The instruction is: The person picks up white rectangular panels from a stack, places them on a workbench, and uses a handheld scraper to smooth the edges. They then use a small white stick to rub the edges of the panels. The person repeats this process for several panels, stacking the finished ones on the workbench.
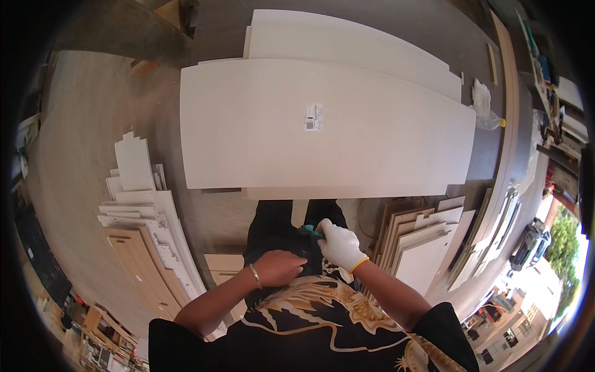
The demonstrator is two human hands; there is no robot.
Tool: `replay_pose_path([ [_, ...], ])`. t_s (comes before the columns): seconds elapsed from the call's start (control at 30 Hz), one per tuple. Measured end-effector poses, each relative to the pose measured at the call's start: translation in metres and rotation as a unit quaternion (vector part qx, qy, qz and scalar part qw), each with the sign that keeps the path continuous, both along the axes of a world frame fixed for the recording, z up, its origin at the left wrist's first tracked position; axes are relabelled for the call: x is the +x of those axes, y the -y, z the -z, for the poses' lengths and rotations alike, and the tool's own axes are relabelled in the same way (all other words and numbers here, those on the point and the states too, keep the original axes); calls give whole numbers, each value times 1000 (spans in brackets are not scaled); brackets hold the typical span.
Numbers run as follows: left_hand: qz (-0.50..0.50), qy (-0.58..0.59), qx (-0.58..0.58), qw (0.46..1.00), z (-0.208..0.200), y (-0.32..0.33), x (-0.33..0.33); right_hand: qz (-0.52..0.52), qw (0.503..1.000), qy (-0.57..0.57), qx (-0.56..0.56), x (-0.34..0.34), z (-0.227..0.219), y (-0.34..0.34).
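Note:
My left hand (280, 268) is bare, with a bracelet at the wrist. Its fingers curl closed in front of my waist, and whatever may be in them is hidden. A white work glove (344, 247) with a yellow cuff covers my right hand (338, 243), which is closed around a small teal object (312, 231). Most of that object is hidden by the fingers and dark against my trousers. Beyond both hands lies a large pale board (260, 130) with a printed label (313, 116) near its middle. It rests on other pale boards (347, 43), and neither hand touches it.
To the left leans a stack of white and brown panels (145, 229). More panels (427, 242) stand at the right, near my right forearm. Crumpled clear plastic (486, 108) lies past the board's right end, beside a long brown strip (509, 93).

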State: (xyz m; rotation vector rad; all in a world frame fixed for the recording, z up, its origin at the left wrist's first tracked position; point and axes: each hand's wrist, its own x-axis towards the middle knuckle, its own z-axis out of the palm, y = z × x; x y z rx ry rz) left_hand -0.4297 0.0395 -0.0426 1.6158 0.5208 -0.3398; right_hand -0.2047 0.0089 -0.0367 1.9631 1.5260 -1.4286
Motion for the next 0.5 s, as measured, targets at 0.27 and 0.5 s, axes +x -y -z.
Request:
replay_pose_path([
  [0.27, -288, -68, 227, 928, -56, -132, -4, 697, 279, -654, -87, -65, 9, -16],
  [0.5, 31, -107, 419, 901, -89, -140, 20, 723, 123, -667, -134, -130, 34, -74],
])
